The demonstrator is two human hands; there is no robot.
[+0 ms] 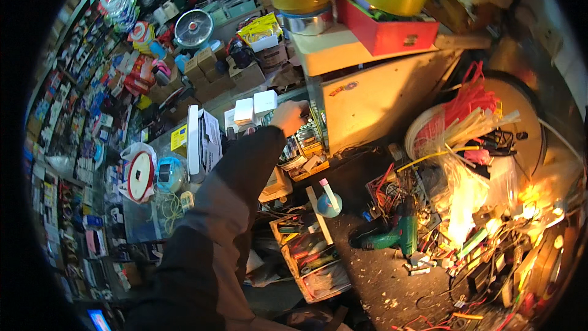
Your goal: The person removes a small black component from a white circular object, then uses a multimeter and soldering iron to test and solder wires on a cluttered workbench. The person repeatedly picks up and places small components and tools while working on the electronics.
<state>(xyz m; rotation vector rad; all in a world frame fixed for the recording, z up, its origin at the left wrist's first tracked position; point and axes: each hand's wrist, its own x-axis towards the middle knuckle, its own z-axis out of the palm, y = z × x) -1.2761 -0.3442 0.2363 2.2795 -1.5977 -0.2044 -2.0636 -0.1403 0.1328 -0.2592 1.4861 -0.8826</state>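
Left hand by white boxes

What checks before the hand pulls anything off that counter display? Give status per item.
1. Left hand at the small boxed goods beside the counter: ok, it reaches them.
2. Grip closed on an item: cannot tell, fingers face away.
3. White boxes next to the hand stacked steady: ok, upright.
4. Sleeve free of the white carton: ok, apart.
5. Right hand position: cannot tell, out of view.
6. Green drill away from the reach: ok, it lies on the floor to the right.
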